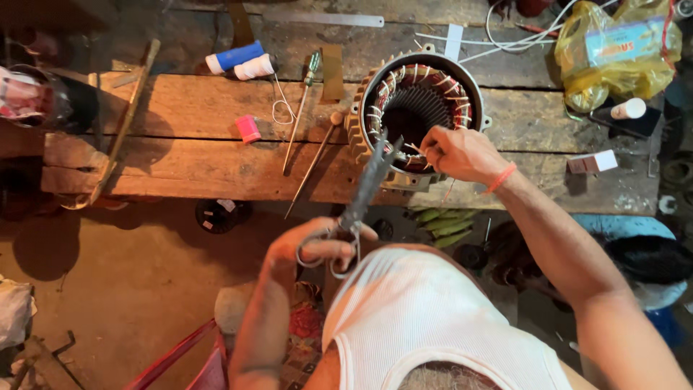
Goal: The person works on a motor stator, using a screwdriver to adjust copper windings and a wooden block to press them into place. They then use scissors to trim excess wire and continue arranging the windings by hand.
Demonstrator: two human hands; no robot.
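The left hand (pixel 317 249) grips a pair of scissors (pixel 361 198) by the loops, fingers curled through them; the blades point up toward the stator (pixel 419 108), their tips close together just in front of its rim. The stator stands on the wooden bench (pixel 188 144), its bore facing the camera, copper windings ringed with white ties. The right hand (pixel 462 153) rests at the stator's lower right rim, fingers pinched on something thin, probably a thread or wire; it is too fine to make out. An orange band sits on that wrist.

On the bench lie two thread spools (pixel 242 61), a pink spool (pixel 247 128), a screwdriver (pixel 303 105) and a thin rod (pixel 314 165). A yellow bag (pixel 613 54) is cut off at the top edge. The floor under the bench is dark and its clutter is unclear.
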